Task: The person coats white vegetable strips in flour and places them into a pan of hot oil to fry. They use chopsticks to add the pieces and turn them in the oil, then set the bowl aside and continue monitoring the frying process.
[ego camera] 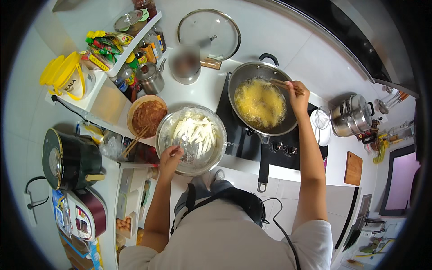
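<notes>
My right hand (298,94) grips wooden chopsticks (281,83) whose tips reach into a deep wok (246,69). Yellow, bubbling oil with pieces frying in it (260,103) fills the wok's middle. At the left, my left hand (170,160) is over the near-left rim of a metal bowl (221,135), fingertips drawn together; whether they pinch anything is unclear. Pale, flour-coated strips (197,135) lie in that bowl. Beside it, a second bowl (129,114) holds a reddish-brown mixture (148,114), with another pair of chopsticks (136,141) resting across its near edge.
The wok sits on a black gas hob (236,141), its long handle (263,165) pointing towards me. A glass lid (209,33) leans against the wall. Right of the hob are a wire strainer (322,118) and steamer pots (352,114). A metal kettle (150,79) stands behind the bowls.
</notes>
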`<action>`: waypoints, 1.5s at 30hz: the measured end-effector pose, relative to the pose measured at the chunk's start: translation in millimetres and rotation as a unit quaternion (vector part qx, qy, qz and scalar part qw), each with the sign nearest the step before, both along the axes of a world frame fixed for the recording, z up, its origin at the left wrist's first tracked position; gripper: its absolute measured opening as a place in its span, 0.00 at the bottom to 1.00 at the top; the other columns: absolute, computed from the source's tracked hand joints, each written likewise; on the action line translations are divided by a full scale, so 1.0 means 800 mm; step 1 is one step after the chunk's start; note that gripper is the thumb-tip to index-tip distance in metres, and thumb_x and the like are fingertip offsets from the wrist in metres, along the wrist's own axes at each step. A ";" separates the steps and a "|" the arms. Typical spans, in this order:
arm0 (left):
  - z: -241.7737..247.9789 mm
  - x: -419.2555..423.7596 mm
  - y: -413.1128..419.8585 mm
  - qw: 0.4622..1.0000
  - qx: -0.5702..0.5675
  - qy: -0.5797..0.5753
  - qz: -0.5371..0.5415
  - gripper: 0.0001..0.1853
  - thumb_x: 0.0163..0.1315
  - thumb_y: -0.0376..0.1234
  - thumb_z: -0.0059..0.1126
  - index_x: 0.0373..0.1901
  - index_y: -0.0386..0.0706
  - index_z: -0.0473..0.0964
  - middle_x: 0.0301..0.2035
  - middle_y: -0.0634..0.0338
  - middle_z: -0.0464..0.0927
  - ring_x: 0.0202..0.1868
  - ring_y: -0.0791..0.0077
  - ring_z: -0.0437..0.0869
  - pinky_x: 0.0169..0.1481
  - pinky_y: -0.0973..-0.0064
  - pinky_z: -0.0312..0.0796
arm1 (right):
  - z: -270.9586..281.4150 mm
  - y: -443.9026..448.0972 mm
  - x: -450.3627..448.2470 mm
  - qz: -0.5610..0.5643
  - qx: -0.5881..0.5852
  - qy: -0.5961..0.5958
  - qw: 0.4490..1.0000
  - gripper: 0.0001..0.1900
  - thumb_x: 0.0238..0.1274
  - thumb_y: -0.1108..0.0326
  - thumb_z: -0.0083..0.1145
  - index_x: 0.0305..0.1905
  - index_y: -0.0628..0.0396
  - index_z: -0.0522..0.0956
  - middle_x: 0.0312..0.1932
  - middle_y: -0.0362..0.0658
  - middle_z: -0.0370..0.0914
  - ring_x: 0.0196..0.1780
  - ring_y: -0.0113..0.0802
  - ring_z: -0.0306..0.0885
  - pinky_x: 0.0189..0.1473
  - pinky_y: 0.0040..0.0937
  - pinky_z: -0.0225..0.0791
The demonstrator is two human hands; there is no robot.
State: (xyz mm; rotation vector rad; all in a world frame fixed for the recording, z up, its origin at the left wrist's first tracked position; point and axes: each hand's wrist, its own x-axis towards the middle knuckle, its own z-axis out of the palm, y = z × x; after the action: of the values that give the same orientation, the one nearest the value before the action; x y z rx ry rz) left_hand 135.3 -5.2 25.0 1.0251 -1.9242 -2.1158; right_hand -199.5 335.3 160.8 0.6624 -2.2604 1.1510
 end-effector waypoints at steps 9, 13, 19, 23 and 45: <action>-0.040 -0.027 -0.029 0.948 -0.285 0.028 -0.137 0.19 0.50 0.39 0.67 0.39 0.35 0.77 0.30 0.51 0.79 0.32 0.63 0.81 0.39 0.72 0.71 | 0.066 0.000 0.188 0.008 -0.132 -0.119 0.984 0.13 0.67 0.66 0.52 0.37 0.67 0.80 0.33 0.45 0.79 0.35 0.31 0.80 0.39 0.25 0.75; -0.030 -0.064 -0.017 0.898 -0.400 -0.028 -0.180 0.19 0.50 0.41 0.65 0.38 0.37 0.77 0.32 0.49 0.80 0.36 0.55 0.81 0.38 0.65 0.72 | 0.052 -0.032 0.264 0.027 -0.092 -0.136 0.986 0.14 0.62 0.62 0.58 0.31 0.65 0.81 0.34 0.47 0.80 0.35 0.34 0.79 0.41 0.29 0.73; -0.045 -0.124 0.012 0.812 -0.521 -0.121 -0.234 0.15 0.54 0.41 0.62 0.35 0.40 0.78 0.37 0.50 0.76 0.37 0.54 0.82 0.37 0.60 0.74 | 0.024 -0.087 0.322 0.074 -0.058 -0.175 0.980 0.05 0.56 0.72 0.61 0.31 0.64 0.81 0.30 0.47 0.81 0.34 0.35 0.79 0.37 0.28 0.72; -0.052 -0.143 0.019 0.800 -0.530 -0.152 -0.238 0.15 0.55 0.42 0.60 0.33 0.38 0.78 0.39 0.50 0.76 0.34 0.55 0.82 0.35 0.60 0.74 | 0.010 -0.101 0.334 0.094 -0.035 -0.163 0.982 0.05 0.55 0.74 0.62 0.32 0.64 0.80 0.31 0.49 0.80 0.33 0.40 0.79 0.36 0.29 0.71; 0.033 -0.108 0.038 0.971 -0.193 0.141 -0.004 0.15 0.49 0.36 0.70 0.29 0.34 0.78 0.25 0.60 0.76 0.30 0.75 0.76 0.37 0.80 0.67 | -0.020 -0.149 0.330 0.070 -0.169 -0.146 0.972 0.08 0.61 0.68 0.58 0.33 0.63 0.81 0.31 0.48 0.79 0.31 0.35 0.78 0.32 0.26 0.70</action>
State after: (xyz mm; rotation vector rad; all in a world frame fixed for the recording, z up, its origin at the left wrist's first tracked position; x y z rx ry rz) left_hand 48.6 25.6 51.5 0.6041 -2.0739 -1.6773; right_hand 64.9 215.8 144.7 0.5493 -2.1935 1.7538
